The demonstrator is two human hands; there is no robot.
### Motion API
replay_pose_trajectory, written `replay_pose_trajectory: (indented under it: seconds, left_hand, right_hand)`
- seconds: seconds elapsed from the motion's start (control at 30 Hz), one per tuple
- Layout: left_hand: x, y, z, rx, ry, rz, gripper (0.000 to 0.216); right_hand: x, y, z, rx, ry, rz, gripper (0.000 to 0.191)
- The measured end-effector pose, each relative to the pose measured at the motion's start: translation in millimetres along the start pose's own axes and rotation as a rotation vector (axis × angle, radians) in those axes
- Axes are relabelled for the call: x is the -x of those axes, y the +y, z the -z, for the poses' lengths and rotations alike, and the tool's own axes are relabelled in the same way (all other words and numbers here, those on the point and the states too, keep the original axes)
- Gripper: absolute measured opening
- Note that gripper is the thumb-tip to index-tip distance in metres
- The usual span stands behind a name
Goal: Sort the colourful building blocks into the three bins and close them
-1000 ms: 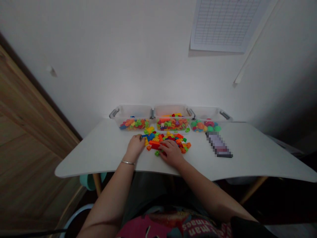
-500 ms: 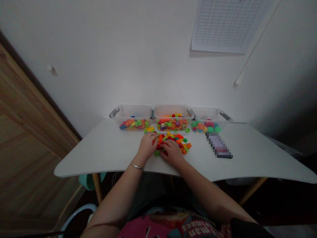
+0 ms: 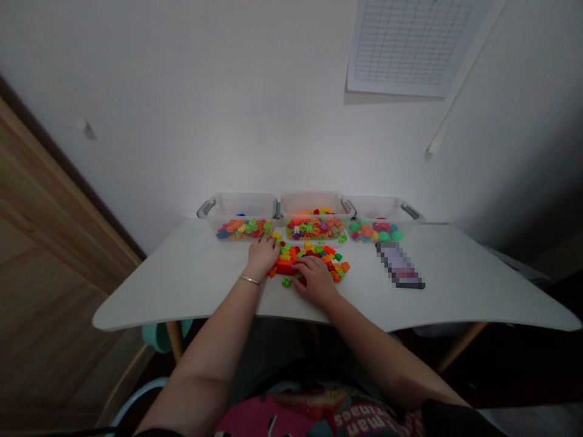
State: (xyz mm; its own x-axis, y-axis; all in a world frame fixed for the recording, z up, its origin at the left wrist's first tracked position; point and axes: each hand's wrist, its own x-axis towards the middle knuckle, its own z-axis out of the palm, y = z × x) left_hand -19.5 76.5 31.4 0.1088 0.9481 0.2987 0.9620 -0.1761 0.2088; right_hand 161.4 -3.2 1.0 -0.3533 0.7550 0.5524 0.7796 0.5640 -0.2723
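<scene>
A loose pile of small bright plastic toy bricks (image 3: 331, 259) lies on the white table. My left hand (image 3: 263, 257), with a bracelet at the wrist, rests at the pile's left edge. Its fingers are bent loosely and apart, and no brick shows in them. A long red brick (image 3: 285, 267) lies between my two hands. My right hand (image 3: 316, 280) is curled at that brick's right end, fingertips on it and thumb below. A green piece (image 3: 286, 282) sits by itself in front of the pile. Part of the pile is hidden under my right hand.
Along the wall stand three clear plastic bins: a left bin (image 3: 243, 206) and a middle bin (image 3: 316, 203) with mixed toy pieces, and a right bin (image 3: 387, 206) with rounder pieces. A phone (image 3: 401, 265) lies right of the pile. The white table (image 3: 182, 285) has a curved front edge.
My left hand has moved left, away from the red brick, uncovering more of it and the pile. My right hand stays about where it was. The view has shifted slightly.
</scene>
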Motion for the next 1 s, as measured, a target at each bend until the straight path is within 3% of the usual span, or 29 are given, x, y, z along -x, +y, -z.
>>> replay_pose_trajectory:
  seconds: [0.2,0.73,1.0]
  left_hand:
    - [0.7,-0.2,-6.1,-0.026,-0.037,0.008,0.041]
    - [-9.6,6.9,-2.0,0.145,0.083,0.093,0.038]
    - [10.2,17.2,8.5,0.269,0.156,-0.025,0.029]
  right_hand:
    - [-1.2,-1.7,3.3,-0.003,0.023,-0.053,0.021]
    - [-0.5,2.3,-0.4,0.007,0.03,-0.071,0.033]
    - [-1.3,2.7,0.6,0.063,0.079,-0.177,0.029]
